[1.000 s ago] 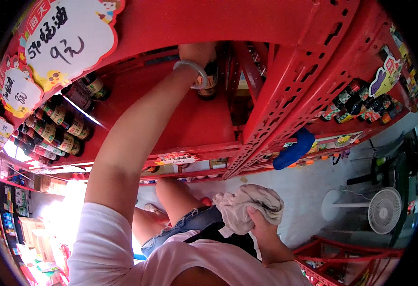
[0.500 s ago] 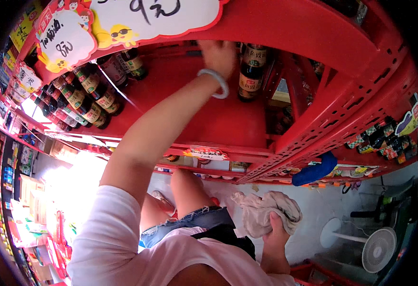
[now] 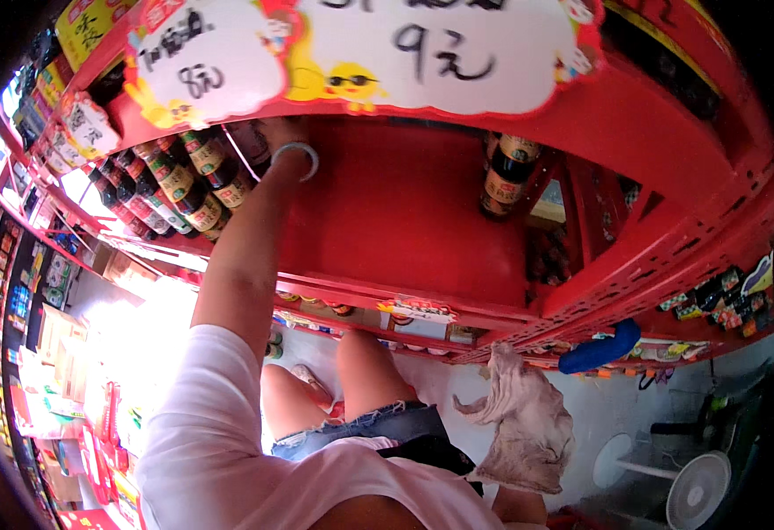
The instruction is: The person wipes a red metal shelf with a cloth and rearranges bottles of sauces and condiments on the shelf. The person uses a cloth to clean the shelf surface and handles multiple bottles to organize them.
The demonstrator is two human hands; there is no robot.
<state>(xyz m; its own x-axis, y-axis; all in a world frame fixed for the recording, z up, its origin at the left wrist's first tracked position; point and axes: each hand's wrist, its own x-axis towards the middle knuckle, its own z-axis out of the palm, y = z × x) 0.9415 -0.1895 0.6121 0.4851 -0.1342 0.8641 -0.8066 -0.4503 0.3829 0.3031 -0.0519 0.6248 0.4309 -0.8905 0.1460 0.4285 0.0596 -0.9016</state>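
Observation:
My left arm reaches up into a red shelf (image 3: pixel 387 212). At its far left part, my left hand (image 3: pixel 283 134) is in shadow beside a dark bottle with a pale label (image 3: pixel 250 141). Its fingers are too dim to make out, and whether it touches the bottle cannot be told. A pale ring-shaped bracelet (image 3: pixel 309 159) circles that wrist. Low on the right, a crumpled beige cloth (image 3: pixel 528 424) hangs over my right hand, which it hides; only the right forearm (image 3: pixel 519 506) shows below it.
Dark sauce bottles (image 3: pixel 179 185) crowd the shelf's left side, and a few more (image 3: pixel 503 190) stand at its right. Large price cards (image 3: pixel 440 57) hang over the shelf's front edge. A blue rolled item (image 3: pixel 600 347) lies at the right, above a white fan (image 3: pixel 698 490).
My left hand has moved left across the shelf, from near the right-hand bottles to the left ones. The cloth has risen and spread out, now covering my right hand.

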